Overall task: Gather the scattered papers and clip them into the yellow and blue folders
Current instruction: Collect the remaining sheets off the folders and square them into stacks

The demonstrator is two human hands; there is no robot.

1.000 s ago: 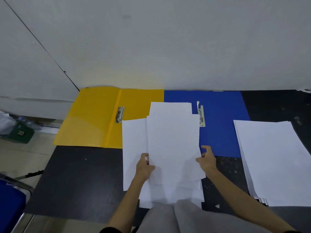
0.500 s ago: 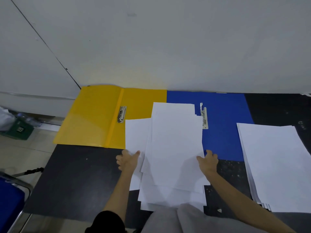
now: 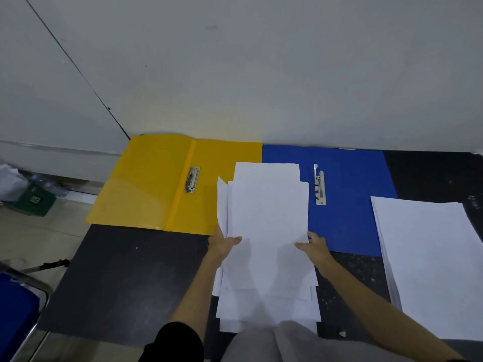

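Observation:
An open yellow folder (image 3: 156,186) with a metal clip (image 3: 192,179) lies at the back left of the dark mat. Beside it on the right lies an open blue folder (image 3: 350,194) with its own clip (image 3: 320,188). A loose pile of white papers (image 3: 266,218) overlaps both folders in the middle. My left hand (image 3: 224,242) grips the pile's left edge, thumb on top, with a sheet curling up. My right hand (image 3: 313,244) grips the pile's right edge. The lower sheets fan out unevenly toward me.
A second stack of white paper (image 3: 428,257) lies on the right of the dark mat (image 3: 125,283). A white wall stands right behind the folders. A blue chair (image 3: 15,309) and a green box (image 3: 34,199) are on the floor at left.
My left hand has pushed the leftmost sheet rightward into the pile, so the papers are narrower and more aligned. My right hand stays at the right edge.

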